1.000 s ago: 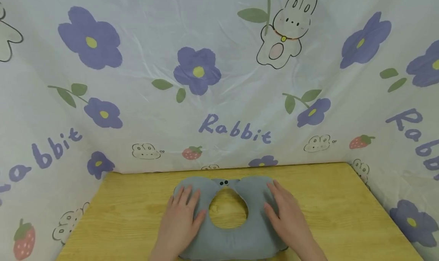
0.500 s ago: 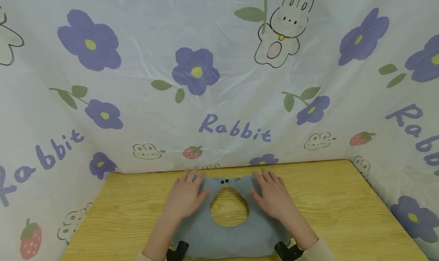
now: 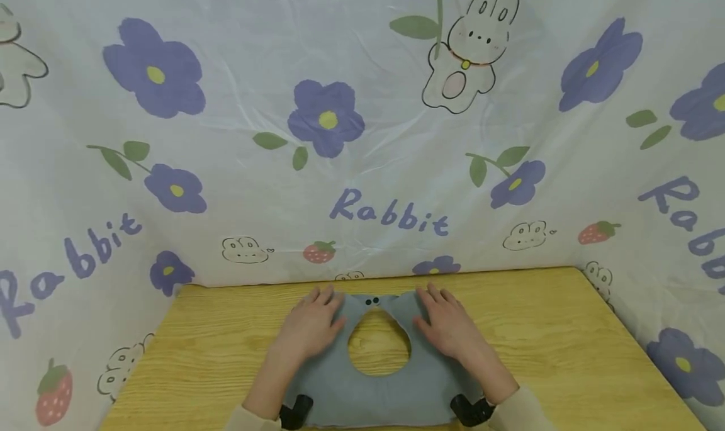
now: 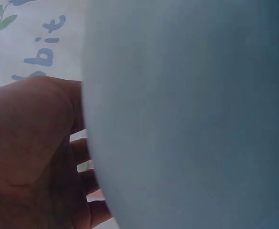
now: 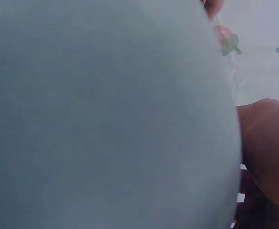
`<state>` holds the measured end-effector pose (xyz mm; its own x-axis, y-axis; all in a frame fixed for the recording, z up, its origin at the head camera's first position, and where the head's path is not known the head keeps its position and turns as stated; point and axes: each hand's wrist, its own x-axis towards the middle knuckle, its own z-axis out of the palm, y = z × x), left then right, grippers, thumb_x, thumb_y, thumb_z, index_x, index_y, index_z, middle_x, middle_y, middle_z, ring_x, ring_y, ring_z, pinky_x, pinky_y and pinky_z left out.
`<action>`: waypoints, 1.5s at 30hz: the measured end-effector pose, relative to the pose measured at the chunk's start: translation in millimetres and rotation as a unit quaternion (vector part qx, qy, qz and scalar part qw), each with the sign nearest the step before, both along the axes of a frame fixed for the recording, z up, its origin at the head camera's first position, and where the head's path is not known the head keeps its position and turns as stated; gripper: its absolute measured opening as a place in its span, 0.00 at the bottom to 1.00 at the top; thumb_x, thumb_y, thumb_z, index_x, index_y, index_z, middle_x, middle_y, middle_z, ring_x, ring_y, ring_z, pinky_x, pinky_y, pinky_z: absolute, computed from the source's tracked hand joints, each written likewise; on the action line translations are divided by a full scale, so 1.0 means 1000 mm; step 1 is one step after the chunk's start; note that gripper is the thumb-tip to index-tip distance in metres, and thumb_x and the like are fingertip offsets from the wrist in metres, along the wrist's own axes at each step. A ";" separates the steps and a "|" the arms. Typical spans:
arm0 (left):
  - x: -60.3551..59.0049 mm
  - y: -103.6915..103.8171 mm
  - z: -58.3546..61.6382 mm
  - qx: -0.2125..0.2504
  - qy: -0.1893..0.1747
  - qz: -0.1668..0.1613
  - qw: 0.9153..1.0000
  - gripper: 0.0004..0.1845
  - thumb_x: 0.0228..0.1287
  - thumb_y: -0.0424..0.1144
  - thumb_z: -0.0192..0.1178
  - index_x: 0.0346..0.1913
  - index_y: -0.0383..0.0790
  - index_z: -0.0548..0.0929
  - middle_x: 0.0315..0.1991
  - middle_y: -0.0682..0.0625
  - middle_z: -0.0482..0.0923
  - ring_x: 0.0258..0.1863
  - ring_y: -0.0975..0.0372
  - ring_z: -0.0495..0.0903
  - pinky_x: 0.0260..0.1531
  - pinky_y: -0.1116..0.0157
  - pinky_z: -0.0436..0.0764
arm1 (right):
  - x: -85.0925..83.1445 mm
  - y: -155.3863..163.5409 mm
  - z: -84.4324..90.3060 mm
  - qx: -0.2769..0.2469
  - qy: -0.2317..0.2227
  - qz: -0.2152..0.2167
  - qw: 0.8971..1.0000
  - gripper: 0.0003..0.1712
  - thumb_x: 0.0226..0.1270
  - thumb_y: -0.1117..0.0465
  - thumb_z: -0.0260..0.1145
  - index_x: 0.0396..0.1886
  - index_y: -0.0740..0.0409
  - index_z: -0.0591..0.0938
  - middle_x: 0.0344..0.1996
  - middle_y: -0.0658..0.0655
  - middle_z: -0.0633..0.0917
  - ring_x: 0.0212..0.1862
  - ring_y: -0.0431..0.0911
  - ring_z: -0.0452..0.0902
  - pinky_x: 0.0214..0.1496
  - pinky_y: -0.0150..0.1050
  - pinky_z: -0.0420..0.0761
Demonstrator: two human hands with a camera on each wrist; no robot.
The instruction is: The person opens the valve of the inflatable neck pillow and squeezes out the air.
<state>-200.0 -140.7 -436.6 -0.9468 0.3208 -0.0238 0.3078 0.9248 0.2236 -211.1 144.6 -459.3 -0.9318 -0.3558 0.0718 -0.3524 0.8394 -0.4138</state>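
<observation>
A grey U-shaped neck pillow (image 3: 374, 393) with two small black eyes lies flat on the wooden table (image 3: 566, 349), its two ends pointing away from me. My left hand (image 3: 308, 327) rests flat on the pillow's left arm, fingers straight. My right hand (image 3: 450, 324) lies flat on the right arm in the same way. In the left wrist view the grey pillow (image 4: 191, 114) fills most of the picture beside my palm (image 4: 29, 143). The right wrist view is likewise filled by the pillow (image 5: 106, 119).
A white cloth (image 3: 362, 135) printed with purple flowers, rabbits and strawberries hangs behind and on both sides of the table. Bare wood lies left and right of the pillow. Black wrist camera mounts (image 3: 297, 411) sit at the near edge.
Both hands have slid forward along the pillow's arms, from its middle toward the far ends, and moved a little closer together.
</observation>
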 end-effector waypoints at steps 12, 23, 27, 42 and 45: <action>0.006 0.004 -0.014 -0.013 0.030 -0.012 0.999 0.24 0.75 0.41 0.61 0.70 0.37 0.77 0.71 0.37 0.70 0.72 0.40 0.65 0.68 0.38 0.65 | 0.007 0.007 -0.017 0.028 0.032 -0.019 0.999 0.31 0.73 0.56 0.68 0.69 0.67 0.76 0.70 0.72 0.72 0.71 0.72 0.63 0.68 0.71 0.64; 0.011 0.001 -0.007 -0.013 0.028 0.004 1.000 0.24 0.74 0.40 0.62 0.70 0.37 0.77 0.72 0.38 0.69 0.73 0.40 0.65 0.69 0.38 0.64 | 0.009 -0.001 -0.017 0.028 0.043 -0.021 0.998 0.30 0.72 0.55 0.69 0.68 0.64 0.76 0.70 0.72 0.72 0.71 0.69 0.65 0.68 0.69 0.65; 0.020 0.005 0.002 -0.018 0.046 0.001 0.999 0.26 0.73 0.42 0.64 0.70 0.38 0.78 0.72 0.38 0.70 0.72 0.40 0.65 0.68 0.38 0.65 | 0.012 -0.001 -0.012 0.023 0.045 -0.022 0.998 0.31 0.73 0.53 0.69 0.69 0.63 0.75 0.71 0.71 0.70 0.71 0.69 0.64 0.69 0.69 0.64; 0.045 0.009 0.002 -0.016 0.087 -0.004 0.996 0.28 0.72 0.45 0.65 0.71 0.41 0.77 0.72 0.39 0.70 0.73 0.40 0.64 0.67 0.37 0.66 | 0.040 -0.005 -0.003 0.027 0.065 -0.009 0.997 0.33 0.71 0.52 0.71 0.70 0.60 0.76 0.71 0.69 0.71 0.73 0.68 0.63 0.70 0.70 0.63; 0.047 0.007 -0.003 -0.005 0.089 -0.003 0.996 0.27 0.71 0.45 0.66 0.70 0.40 0.78 0.71 0.38 0.71 0.72 0.40 0.66 0.66 0.36 0.67 | 0.041 -0.004 -0.006 0.025 0.050 -0.015 0.998 0.33 0.71 0.52 0.71 0.70 0.61 0.76 0.71 0.69 0.71 0.73 0.68 0.63 0.69 0.71 0.63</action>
<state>-153.0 -134.2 -439.8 -0.9347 0.3262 0.1412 0.3464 0.9249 0.1566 -170.3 140.7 -464.9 -0.9314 -0.3324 0.1482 -0.3635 0.8691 -0.3354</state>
